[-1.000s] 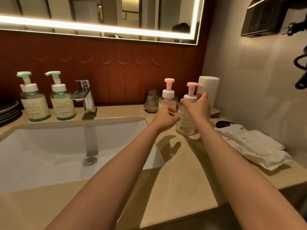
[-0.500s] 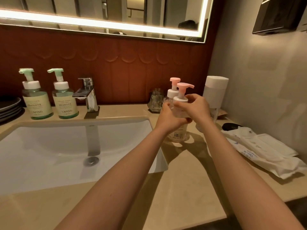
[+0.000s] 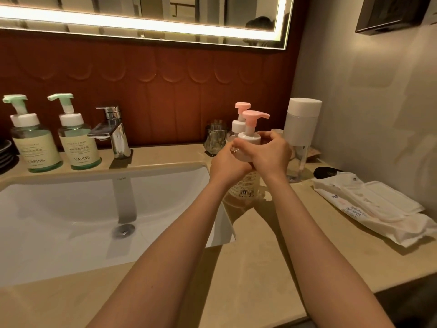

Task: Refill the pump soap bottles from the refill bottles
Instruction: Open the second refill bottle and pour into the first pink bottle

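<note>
Faucet (image 3: 113, 134): polished chrome metal, mirror-glossy.
Sink basin (image 3: 59, 209): white, smooth, glossy glaze.
Countertop (image 3: 272, 268): beige stone look, smooth, soft sheen.
Pink-pump bottle (image 3: 247, 185): clear plastic, matt pump head.
Green-pump bottles (image 3: 79, 150): translucent plastic, matt labels.
Wipes pack (image 3: 378, 214): crinkled, shiny film.
Tumbler (image 3: 214, 139): ribbed glass.

1. A white sink (image 3: 47, 209) sits in the surface's (image 3: 272, 268) left half, drain (image 3: 123, 230) below a chrome tap (image 3: 113, 131) at the back edge.
2. Dark plates (image 3: 6, 152) lie stacked at the left edge.
3. A clear glass (image 3: 214, 139) stands at the back edge.
4. Two white wipes packs (image 3: 369, 216) overlap along the right edge, a small dark object (image 3: 327, 172) just behind them.
5. A lit mirror (image 3: 142, 10) hangs above red panelling (image 3: 189, 91); a dark box (image 3: 390, 13) is on the right wall.
</note>
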Demonstrator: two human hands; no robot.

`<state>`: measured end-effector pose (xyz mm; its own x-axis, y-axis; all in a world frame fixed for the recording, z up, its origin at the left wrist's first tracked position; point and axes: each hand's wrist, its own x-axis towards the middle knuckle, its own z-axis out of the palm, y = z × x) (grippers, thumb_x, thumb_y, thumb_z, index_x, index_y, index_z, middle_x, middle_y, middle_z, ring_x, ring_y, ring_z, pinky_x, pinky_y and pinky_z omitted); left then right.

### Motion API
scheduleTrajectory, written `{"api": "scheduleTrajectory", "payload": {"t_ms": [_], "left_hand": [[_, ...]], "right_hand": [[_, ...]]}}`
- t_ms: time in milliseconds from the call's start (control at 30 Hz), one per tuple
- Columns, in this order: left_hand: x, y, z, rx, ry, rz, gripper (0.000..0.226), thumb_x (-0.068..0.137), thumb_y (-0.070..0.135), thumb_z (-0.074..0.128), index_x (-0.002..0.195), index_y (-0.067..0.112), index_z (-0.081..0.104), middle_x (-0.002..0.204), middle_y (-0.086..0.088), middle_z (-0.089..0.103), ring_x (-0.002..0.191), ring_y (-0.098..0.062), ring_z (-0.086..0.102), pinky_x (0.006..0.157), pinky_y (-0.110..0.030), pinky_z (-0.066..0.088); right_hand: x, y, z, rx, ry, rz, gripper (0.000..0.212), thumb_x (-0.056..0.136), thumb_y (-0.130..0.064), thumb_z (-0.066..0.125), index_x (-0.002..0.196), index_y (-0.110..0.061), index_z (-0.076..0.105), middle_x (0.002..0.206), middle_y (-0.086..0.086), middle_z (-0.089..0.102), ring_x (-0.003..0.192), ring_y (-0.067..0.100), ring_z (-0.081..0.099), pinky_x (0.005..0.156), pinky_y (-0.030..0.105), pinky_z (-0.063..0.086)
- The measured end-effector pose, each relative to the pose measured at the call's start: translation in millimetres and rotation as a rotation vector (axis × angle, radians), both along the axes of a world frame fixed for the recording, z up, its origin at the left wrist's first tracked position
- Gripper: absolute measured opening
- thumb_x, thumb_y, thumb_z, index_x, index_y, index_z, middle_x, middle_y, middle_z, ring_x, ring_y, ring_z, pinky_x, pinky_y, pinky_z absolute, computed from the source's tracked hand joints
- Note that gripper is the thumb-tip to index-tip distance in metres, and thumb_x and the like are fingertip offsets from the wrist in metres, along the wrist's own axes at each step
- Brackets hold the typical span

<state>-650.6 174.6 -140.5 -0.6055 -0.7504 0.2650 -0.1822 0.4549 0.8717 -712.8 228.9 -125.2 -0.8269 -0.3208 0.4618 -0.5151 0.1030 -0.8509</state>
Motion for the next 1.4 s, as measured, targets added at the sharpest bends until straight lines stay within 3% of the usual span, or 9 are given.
{"api": "scheduleTrajectory", "payload": {"t_ms": [433, 633, 733, 833, 1000, 1100, 1167, 1267, 1400], "left_hand": [[4.5, 0.2, 1.4, -0.012, 0.012, -0.021, 0.073, 0.072, 0.031, 0.077, 0.134, 0.019, 0.042, 0.130, -0.003, 0.055, 0.117, -0.021, 0.053, 0.091, -0.035, 0.046], [5.2, -1.9, 0.9, 0.013, 0.033, -0.056, 0.070, 0.069, 0.030, 0.080, 0.129, 0.021, 0.046, 0.126, -0.001, 0.058, 0.115, -0.020, 0.054, 0.095, -0.040, 0.047], [2.5, -1.8, -0.7, 0.006, 0.021, -0.041, 0.070, 0.072, 0.029, 0.078, 0.132, 0.020, 0.044, 0.128, -0.002, 0.056, 0.118, -0.022, 0.053, 0.094, -0.040, 0.047], [2.6, -1.8, -0.2, 0.006, 0.023, -0.037, 0.072, 0.071, 0.030, 0.078, 0.133, 0.020, 0.043, 0.130, -0.002, 0.055, 0.118, -0.022, 0.052, 0.095, -0.040, 0.047], [0.4, -2.2, -0.1, -0.012, 0.001, -0.055, 0.061, 0.076, 0.027, 0.074, 0.129, 0.020, 0.046, 0.124, -0.002, 0.058, 0.115, -0.021, 0.053, 0.092, -0.037, 0.045], [-0.4, -2.9, -0.8, -0.012, 0.004, -0.032, 0.058, 0.078, 0.023, 0.073, 0.129, 0.019, 0.046, 0.125, -0.003, 0.058, 0.115, -0.022, 0.054, 0.086, -0.033, 0.045], [-0.6, -3.6, -1.3, 0.028, 0.031, -0.034, 0.065, 0.075, 0.020, 0.076, 0.131, 0.020, 0.044, 0.128, -0.002, 0.056, 0.116, -0.022, 0.053, 0.088, -0.033, 0.046], [-0.9, -2.8, -1.2, 0.039, 0.048, -0.045, 0.066, 0.075, 0.018, 0.076, 0.132, 0.020, 0.043, 0.129, -0.002, 0.055, 0.117, -0.022, 0.052, 0.091, -0.035, 0.046], [-4.0, -3.6, -2.9, 0.000, 0.028, -0.020, 0.060, 0.078, 0.025, 0.073, 0.129, 0.020, 0.044, 0.128, -0.003, 0.056, 0.116, -0.021, 0.053, 0.086, -0.032, 0.045]], "right_hand": [[-4.8, 1.1, -0.2, -0.019, -0.007, 0.034, 0.056, 0.066, -0.042, 0.079, 0.112, -0.014, 0.063, 0.112, 0.002, 0.066, 0.090, 0.011, 0.059, 0.076, 0.026, 0.054], [-11.2, 6.2, -1.3, -0.040, -0.140, 0.345, 0.062, 0.075, -0.029, 0.075, 0.130, -0.015, 0.049, 0.125, 0.002, 0.057, 0.109, 0.020, 0.057, 0.079, 0.026, 0.052], [-8.5, -0.9, -1.7, -0.025, -0.057, 0.245, 0.075, 0.069, -0.036, 0.078, 0.131, -0.018, 0.039, 0.126, 0.000, 0.051, 0.106, 0.014, 0.051, 0.086, 0.029, 0.050], [-8.9, 0.3, -0.6, -0.056, -0.017, 0.140, 0.069, 0.070, -0.033, 0.078, 0.126, -0.018, 0.040, 0.112, -0.004, 0.053, 0.096, 0.011, 0.053, 0.077, 0.023, 0.050], [-9.3, -1.5, -2.5, -0.042, -0.112, 0.335, 0.065, 0.076, -0.025, 0.074, 0.129, -0.014, 0.036, 0.126, 0.005, 0.051, 0.109, 0.021, 0.055, 0.083, 0.031, 0.052], [-9.2, -5.4, -4.8, 0.058, -0.008, 0.179, 0.070, 0.070, -0.039, 0.078, 0.126, -0.016, 0.043, 0.127, 0.002, 0.051, 0.110, 0.019, 0.053, 0.089, 0.036, 0.052], [-12.0, -3.4, -3.5, 0.028, -0.013, 0.184, 0.063, 0.073, -0.034, 0.076, 0.126, -0.016, 0.049, 0.127, 0.004, 0.054, 0.110, 0.021, 0.055, 0.088, 0.039, 0.053], [-12.7, -1.0, -2.3, 0.004, -0.038, 0.298, 0.063, 0.078, -0.023, 0.073, 0.133, -0.016, 0.043, 0.131, 0.005, 0.052, 0.109, 0.019, 0.054, 0.087, 0.036, 0.053], [-9.8, -4.4, -3.0, 0.036, -0.080, 0.239, 0.073, 0.071, -0.033, 0.078, 0.129, -0.015, 0.037, 0.130, 0.005, 0.051, 0.109, 0.019, 0.054, 0.090, 0.037, 0.052]]}}
